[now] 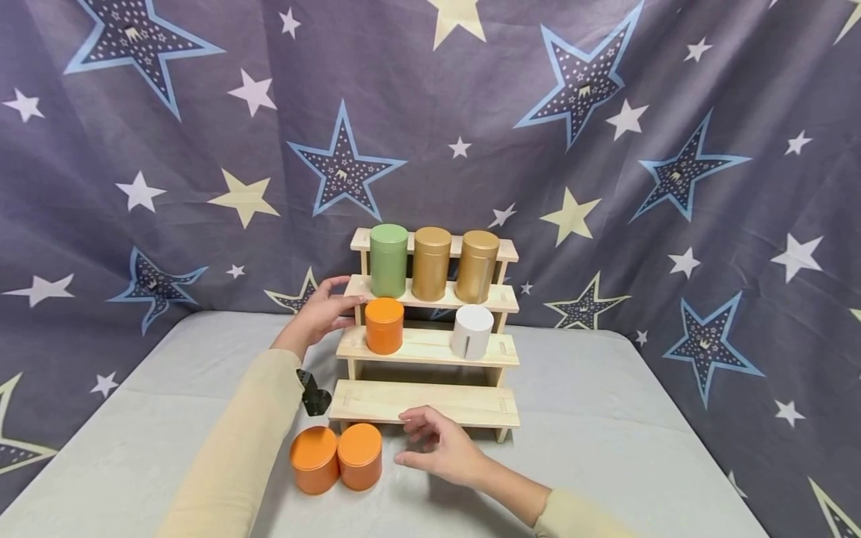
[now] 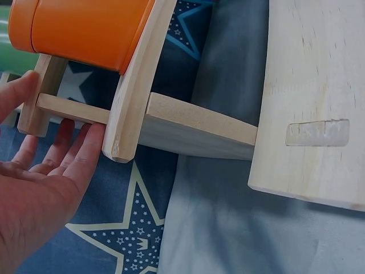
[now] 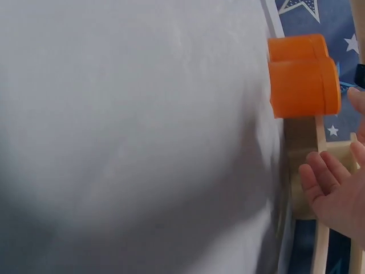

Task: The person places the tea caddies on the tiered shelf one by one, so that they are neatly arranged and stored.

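My left hand (image 1: 327,312) holds the left end of a tiered wooden display stand (image 1: 424,403), thumb at an upper board and fingers beside the side bar. An orange tin (image 1: 384,329) and a white tin (image 1: 472,332) stand on the tier below that board. Above them are a green canister (image 1: 389,261) and two gold canisters (image 1: 431,265). My right hand (image 1: 447,452), loosely curved with nothing in it, hovers before the lowest tier. Left of it, two orange tins (image 1: 359,457) stand side by side on the table; the right wrist view shows these tins (image 3: 303,85) beyond the fingers.
A grey cloth covers the table (image 1: 605,448). Behind the stand hangs a dark star-patterned curtain (image 1: 417,75). A black device (image 1: 314,394) is strapped at my left wrist, close to the stand's left side.
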